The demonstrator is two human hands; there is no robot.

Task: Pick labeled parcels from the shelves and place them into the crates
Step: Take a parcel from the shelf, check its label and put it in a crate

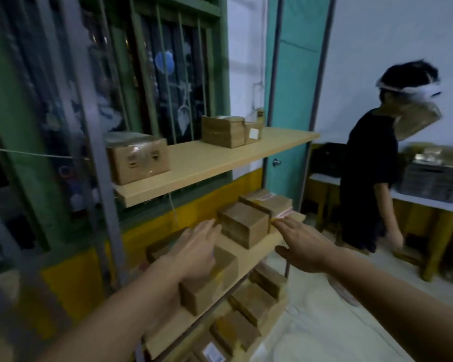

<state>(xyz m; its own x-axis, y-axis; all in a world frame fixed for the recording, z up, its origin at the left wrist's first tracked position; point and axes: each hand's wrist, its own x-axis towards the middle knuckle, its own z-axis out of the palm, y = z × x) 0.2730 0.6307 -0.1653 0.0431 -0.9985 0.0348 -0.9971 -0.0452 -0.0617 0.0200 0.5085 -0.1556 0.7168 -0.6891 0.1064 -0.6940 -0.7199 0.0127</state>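
Both hands open, fingers straight, holding nothing. Left hand [196, 246] and right hand [300, 244] flank a brown parcel [242, 227] on the middle shelf [175, 327], frame centre. Fingertips are near its sides; contact is unclear through blur.

Risks:
- The parcel sits tight against a rear parcel [268, 203], so a sloppy lift may drag that along.
- The left wrist hangs over a front parcel [209, 283] near the shelf edge and could knock it off.
- Another person [369, 178] stands at right, before the grey crate [429, 184] on the counter [416, 202]; the carry path may collide.
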